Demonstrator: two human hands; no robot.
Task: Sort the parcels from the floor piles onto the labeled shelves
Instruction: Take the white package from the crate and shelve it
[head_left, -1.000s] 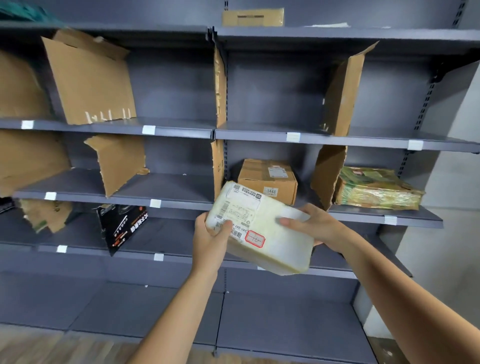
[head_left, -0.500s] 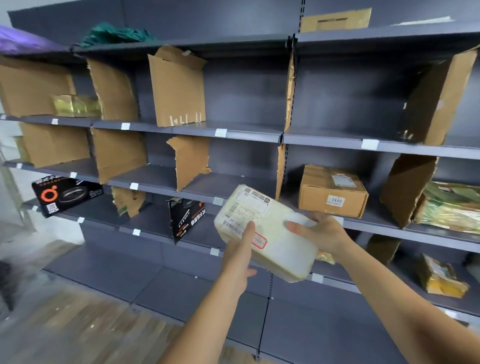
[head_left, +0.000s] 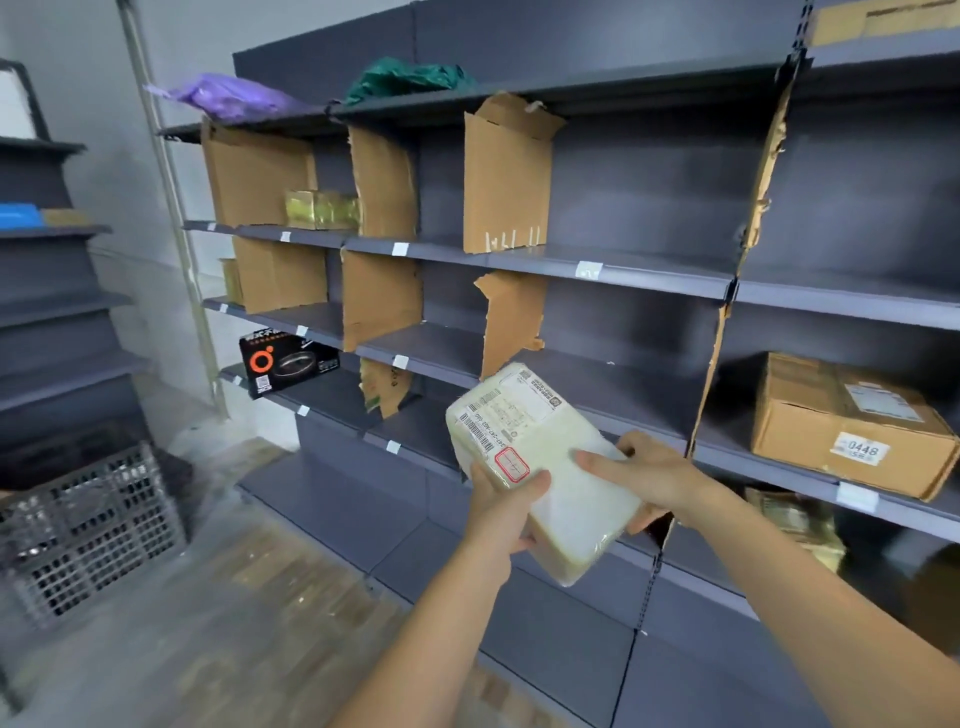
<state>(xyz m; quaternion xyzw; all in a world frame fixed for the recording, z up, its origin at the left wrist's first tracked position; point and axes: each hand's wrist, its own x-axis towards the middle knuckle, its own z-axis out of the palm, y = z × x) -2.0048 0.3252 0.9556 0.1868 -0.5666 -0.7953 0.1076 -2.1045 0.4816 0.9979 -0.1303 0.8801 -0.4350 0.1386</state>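
Note:
I hold a pale plastic-wrapped parcel (head_left: 540, 467) with a printed shipping label and a red-framed sticker in front of the dark grey shelves (head_left: 613, 270). My left hand (head_left: 506, 512) grips its near left edge, thumb lying on the top by the red sticker. My right hand (head_left: 641, 475) holds its right side, fingers spread over the top face. The parcel tilts up and away from me. White label tags (head_left: 588, 269) mark the shelf edges, and cardboard dividers (head_left: 506, 176) split the shelves into bays.
A brown box marked 0448 (head_left: 852, 421) sits on the right shelf. A black pan box (head_left: 288, 364), a gold-green packet (head_left: 322, 210), a purple bag (head_left: 228, 96) and a green bag (head_left: 410, 78) lie on the left bays. A grey plastic crate (head_left: 88, 530) stands on the floor at left.
My view has swung left along the shelves, bringing the left bays, the crate and the floor into sight. Both hands keep the same hold on the parcel.

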